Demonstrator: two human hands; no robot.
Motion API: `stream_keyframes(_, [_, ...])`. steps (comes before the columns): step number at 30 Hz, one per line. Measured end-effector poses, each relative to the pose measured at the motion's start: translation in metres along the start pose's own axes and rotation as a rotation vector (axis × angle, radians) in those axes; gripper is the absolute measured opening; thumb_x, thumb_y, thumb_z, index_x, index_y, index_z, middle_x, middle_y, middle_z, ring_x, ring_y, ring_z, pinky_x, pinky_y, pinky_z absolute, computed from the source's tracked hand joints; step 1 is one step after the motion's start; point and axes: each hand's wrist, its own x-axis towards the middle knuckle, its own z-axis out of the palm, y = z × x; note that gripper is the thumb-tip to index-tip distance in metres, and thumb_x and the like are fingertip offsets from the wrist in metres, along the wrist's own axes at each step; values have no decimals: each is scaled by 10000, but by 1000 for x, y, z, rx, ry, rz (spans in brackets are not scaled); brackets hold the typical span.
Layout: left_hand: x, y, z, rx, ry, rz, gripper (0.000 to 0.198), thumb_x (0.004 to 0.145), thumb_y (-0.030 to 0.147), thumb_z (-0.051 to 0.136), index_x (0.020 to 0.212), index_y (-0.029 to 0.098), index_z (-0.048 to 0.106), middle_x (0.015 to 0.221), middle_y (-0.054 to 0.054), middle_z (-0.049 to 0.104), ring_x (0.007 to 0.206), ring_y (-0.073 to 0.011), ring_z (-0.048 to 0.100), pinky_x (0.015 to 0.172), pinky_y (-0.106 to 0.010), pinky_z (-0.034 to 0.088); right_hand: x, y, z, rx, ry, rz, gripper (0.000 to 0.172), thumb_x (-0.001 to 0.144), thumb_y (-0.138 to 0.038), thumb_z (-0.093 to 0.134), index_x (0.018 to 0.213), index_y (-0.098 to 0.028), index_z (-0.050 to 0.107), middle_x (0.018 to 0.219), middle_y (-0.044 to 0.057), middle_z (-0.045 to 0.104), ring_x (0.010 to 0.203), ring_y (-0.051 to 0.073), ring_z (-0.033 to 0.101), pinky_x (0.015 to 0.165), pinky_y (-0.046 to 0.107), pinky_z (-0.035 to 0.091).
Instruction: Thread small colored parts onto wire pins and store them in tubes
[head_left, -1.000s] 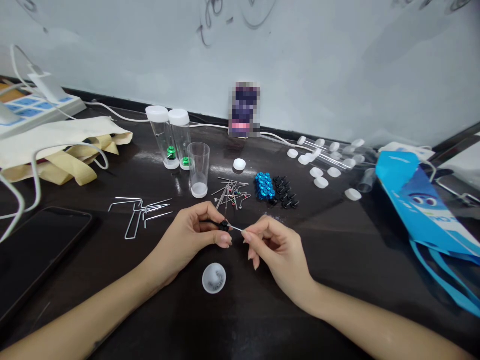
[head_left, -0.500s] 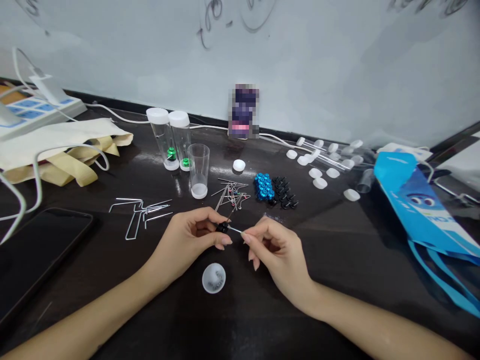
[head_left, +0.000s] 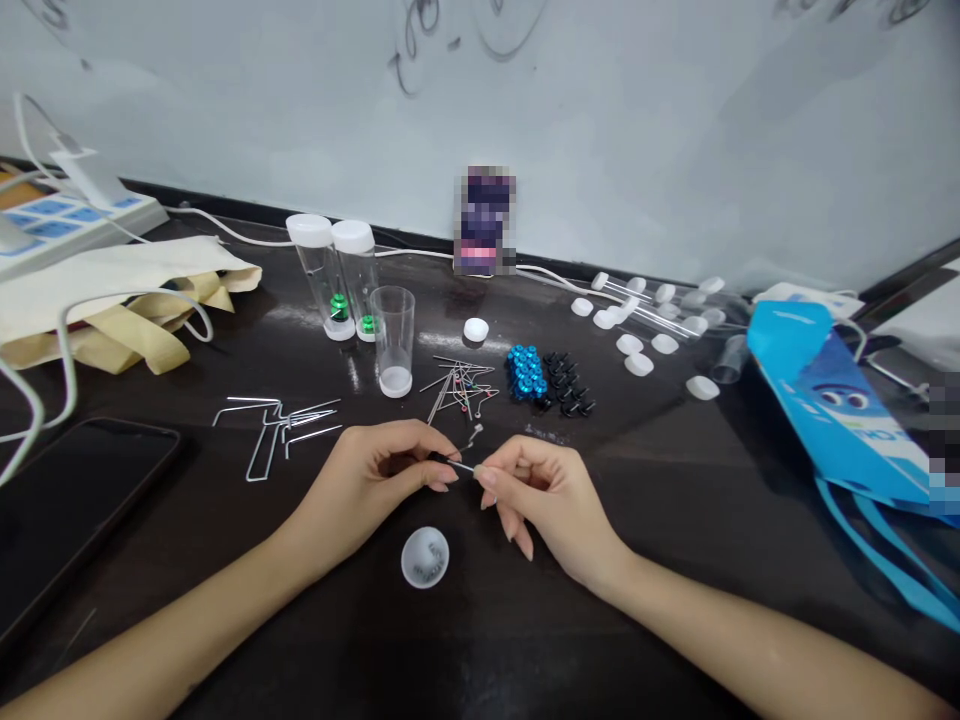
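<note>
My left hand (head_left: 394,462) pinches a small black part (head_left: 438,458) between thumb and fingertips, which cover most of it. A thin wire with a pale end (head_left: 475,434) shows just beyond those fingertips. In my right hand (head_left: 529,485), thumb and forefinger grip a slim metal hex key (head_left: 460,466), its tip at the black part; the rest is hidden by the fingers. Below my hands stands a small white cup (head_left: 425,557) with tiny dark screws inside. Beyond them lies a pile of thin metal wires (head_left: 459,385) with small coloured ends.
Blue metal parts (head_left: 527,371) and black parts (head_left: 568,384) stand in rows. L-shaped hex keys (head_left: 281,420) lie left. Clear tubes (head_left: 394,335), white caps (head_left: 638,364), a dark phone (head_left: 82,520), a cloth bag (head_left: 112,290) and a blue bag (head_left: 847,400) surround the work.
The black part has turned and sits deeper in my left fingers, and the wire's pale end now shows. My right hand has shifted slightly left with its fingers spread lower.
</note>
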Motion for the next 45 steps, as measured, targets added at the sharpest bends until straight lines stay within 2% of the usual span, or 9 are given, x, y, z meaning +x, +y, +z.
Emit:
stream_keyframes(7, [3,2,2,-64,-17,-46,118,806,276,650,816,180,717,691,-24,695,637,-165,637,625,-260,492,3,4,-1,10,-20,-15,192,828,-329,671,854,-139,678,646,0,634,413,66,538,355,152,468])
stream_keyframes(10, [7,1,-1,-151,16,-93,117,799,283,662,784,176,709,650,-17,686,629,-158,626,638,-257,483,2,4,-2,-96,36,-134,252,813,-270,693,1054,-206,665,832,8,622,511,75,572,488,213,537])
stream_keyframes(14, [9,1,-5,-200,46,-130,125,790,295,679,744,180,693,626,-8,681,625,-148,620,657,-250,478,0,0,-3,-407,84,-365,279,809,-194,699,1081,-251,687,868,14,575,700,128,590,659,271,541])
stream_keyframes(24, [6,0,-1,-148,-16,-96,110,817,258,643,766,172,688,647,-10,674,639,-146,624,652,-248,468,-1,2,-8,-439,45,-343,192,924,-245,558,980,-213,739,734,14,611,540,105,576,494,243,500])
stream_keyframes(29, [4,-1,1,-88,-25,-53,121,821,274,631,797,170,689,691,-19,678,648,-158,632,646,-261,476,2,5,-7,-287,12,-210,233,941,-277,525,1137,-219,637,691,-13,612,501,89,567,431,191,464])
stream_keyframes(32, [4,-1,1,-68,-22,-53,121,824,266,622,785,166,677,670,-15,674,646,-161,633,649,-267,474,3,4,-6,-330,-2,-215,187,936,-280,537,1082,-214,635,666,-23,594,491,91,562,418,187,454])
stream_keyframes(35, [5,-2,0,-68,-22,-59,121,829,259,616,767,164,658,636,-3,664,638,-158,627,654,-270,468,2,2,-6,-544,43,-367,104,900,-235,603,952,-199,686,783,11,600,603,111,593,535,234,494])
stream_keyframes(39, [6,-2,0,-91,-21,-61,120,829,250,619,748,165,643,626,7,656,634,-150,625,661,-268,465,-1,1,-9,-824,93,-640,181,905,-121,573,1003,-198,704,1014,71,567,860,167,594,728,306,494])
stream_keyframes(45, [4,-3,0,-96,-38,-40,126,836,248,614,749,161,643,619,10,645,627,-144,622,653,-262,466,0,4,-15,-1064,30,-811,232,910,-67,542,1083,-166,660,920,70,649,823,190,581,724,345,471])
